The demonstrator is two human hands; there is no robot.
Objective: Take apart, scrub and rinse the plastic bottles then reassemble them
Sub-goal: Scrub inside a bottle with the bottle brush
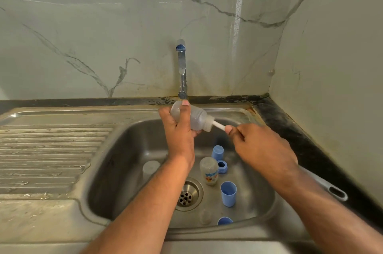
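Two bare forearms reach forward over a steel sink (116,150). Above the sink's bowl, below the tap (182,71), the left hand (179,129) grips a clear plastic bottle (195,117), fingers wrapped round it, its neck pointing right. The right hand (257,145) pinches a white brush handle (219,125) that enters the bottle's neck. In the bowl, near the drain (187,194), lie a second bottle (209,169), a blue ring (222,166) and blue caps (228,193).
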